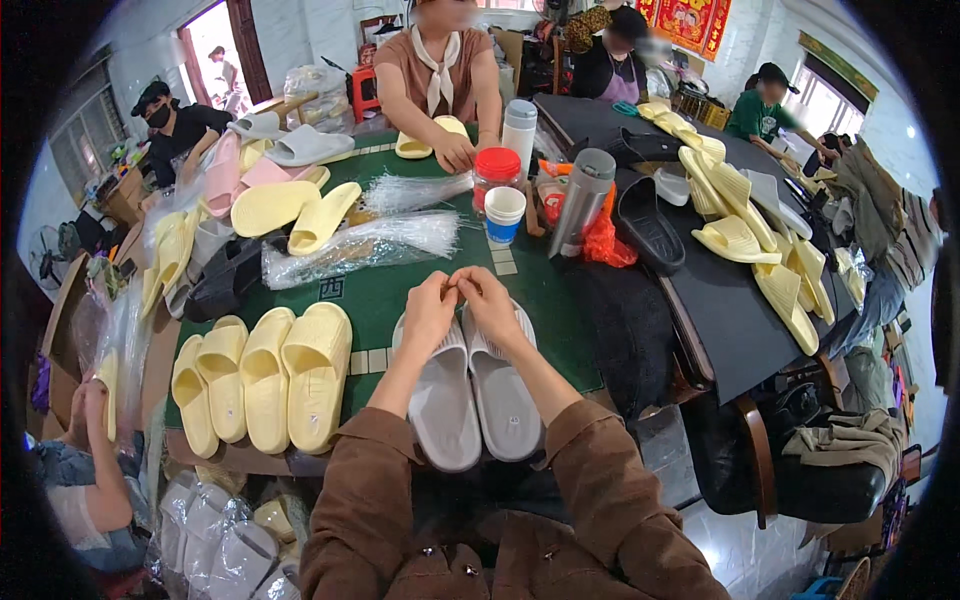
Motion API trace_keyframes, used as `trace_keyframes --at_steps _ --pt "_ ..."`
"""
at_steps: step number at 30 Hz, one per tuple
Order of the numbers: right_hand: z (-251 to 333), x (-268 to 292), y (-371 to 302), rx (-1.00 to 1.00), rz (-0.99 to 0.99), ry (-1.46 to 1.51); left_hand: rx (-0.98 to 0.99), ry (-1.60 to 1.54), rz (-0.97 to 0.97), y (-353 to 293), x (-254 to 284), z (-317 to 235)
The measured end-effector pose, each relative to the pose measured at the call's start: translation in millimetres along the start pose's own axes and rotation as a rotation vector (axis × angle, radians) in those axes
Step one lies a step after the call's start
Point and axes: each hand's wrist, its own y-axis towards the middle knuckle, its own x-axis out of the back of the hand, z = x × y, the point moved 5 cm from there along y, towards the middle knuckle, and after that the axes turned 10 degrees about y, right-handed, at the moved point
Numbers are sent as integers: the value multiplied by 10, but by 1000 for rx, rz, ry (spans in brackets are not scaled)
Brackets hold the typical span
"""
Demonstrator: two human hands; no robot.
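Note:
A pair of grey slippers lies side by side in front of me on the table's near edge, toes pointing away. My left hand and my right hand meet above the toe ends, fingertips pinched together. Anything between the fingertips is too small to make out. My wrists partly cover the straps. To the left, several pale yellow slippers stand in a row on the green tabletop. Beyond my hands lie bundles of thin clear plastic strands, partly inside clear wrapping.
A paper cup, a red-lidded jar, a white bottle and a steel tumbler stand ahead. Slippers pile up on the black table at right. A person works opposite; a black chair is at right.

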Motion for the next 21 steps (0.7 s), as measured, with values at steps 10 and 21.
trace_keyframes --at_steps 10,21 --pt "54 41 -106 -129 -68 167 -23 -201 -164 -160 -64 93" --pt "-65 96 -58 -155 -50 236 -47 -286 -195 -193 -102 89"
